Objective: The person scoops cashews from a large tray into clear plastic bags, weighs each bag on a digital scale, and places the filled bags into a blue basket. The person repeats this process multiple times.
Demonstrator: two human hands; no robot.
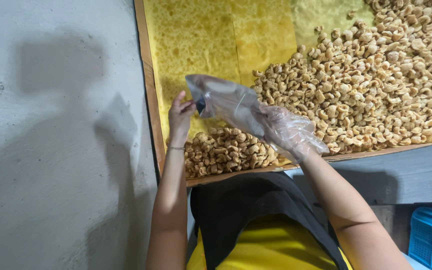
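A broad, shallow wooden tray with a brown raised rim [150, 100] carries everything here. It sits tilted across the view, its left rim running beside a grey concrete wall [51, 140] and its near rim slanting up toward the right. Yellow, oil-stained paper lining [201, 45] covers the tray's floor, laid in overlapping sheets and blotched darker in patches. Directly on the lining lies a large heap of pale golden, curled, puffed fried snack pieces [386, 85], filling the right part and reaching the near rim. A smaller cluster of the same pieces [226, 150] rests against the near rim at the left corner, touching the main heap.
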